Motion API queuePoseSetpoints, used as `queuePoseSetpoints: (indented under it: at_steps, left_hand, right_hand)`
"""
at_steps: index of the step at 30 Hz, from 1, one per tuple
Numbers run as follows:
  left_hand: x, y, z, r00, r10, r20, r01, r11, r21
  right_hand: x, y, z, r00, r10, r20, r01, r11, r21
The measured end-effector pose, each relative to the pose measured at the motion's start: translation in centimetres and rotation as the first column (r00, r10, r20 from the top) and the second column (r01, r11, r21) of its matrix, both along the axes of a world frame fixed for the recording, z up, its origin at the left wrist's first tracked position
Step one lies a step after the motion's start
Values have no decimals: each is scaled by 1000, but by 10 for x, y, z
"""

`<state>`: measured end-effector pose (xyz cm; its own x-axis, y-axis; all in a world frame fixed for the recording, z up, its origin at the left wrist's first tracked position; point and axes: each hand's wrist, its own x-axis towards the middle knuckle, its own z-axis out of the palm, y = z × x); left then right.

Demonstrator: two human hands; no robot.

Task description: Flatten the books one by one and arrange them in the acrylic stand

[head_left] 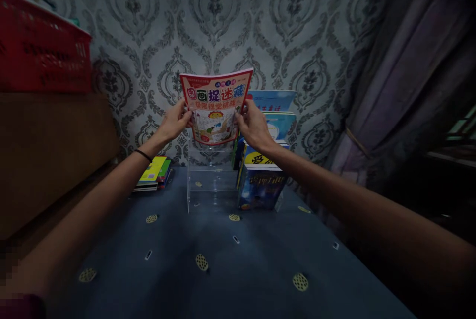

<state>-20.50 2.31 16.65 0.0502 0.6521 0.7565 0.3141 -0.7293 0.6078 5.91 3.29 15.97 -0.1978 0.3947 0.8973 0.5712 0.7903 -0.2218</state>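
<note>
Between my two hands is a thin picture book (215, 110) with a red border and Chinese lettering, its cover facing me and its top edge tilted. My left hand (176, 119) is closed on its left edge, thumb on the front. On the opposite edge, my right hand (255, 123) pinches it the same way. The book is at the upper left part of a clear acrylic book rack (189, 180); whether its lower edge touches the rack I cannot tell. Several books stand in the rack's right side, with a dark blue book (262, 187) in front and light blue books (282, 120) behind.
A small pile of books (152, 172) lies left of the rack on the dark blue patterned tablecloth (253, 269). A red plastic basket (44, 46) sits on a brown box-like surface (55, 155) at left. Patterned wallpaper is behind; a tied curtain (372, 86) hangs at right.
</note>
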Motion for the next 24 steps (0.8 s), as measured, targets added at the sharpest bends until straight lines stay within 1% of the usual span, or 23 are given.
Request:
queuePoseSetpoints:
  at_steps: [3,6,10,13,18,24]
  left_hand:
    - [-1,6,-8,999,-6,-40,5,1000,-22]
    - [-3,12,-14,999,3,-41,-6,999,-53]
    - [-4,20,-19,997,48,-58,-53,994,-99]
    - [-3,24,-22,996,56,-64,-63,992,-109]
    - [-2,29,-20,998,33,-45,-37,994,-98]
    - [-1,29,-11,996,72,-54,-74,996,-40]
  right_hand:
    - [-1,5,-8,1000,16,-3,-16,1000,-23]
    - [-2,11,-14,1000,19,-11,-19,999,-29]
    - [-4,22,-20,999,-25,-29,22,997,-71]
    - [-4,30,-23,998,-49,-40,44,993,-106]
    - [0,32,-22,998,-43,-41,40,996,-80]
    - [2,21,-14,997,-48,-52,46,998,-43]
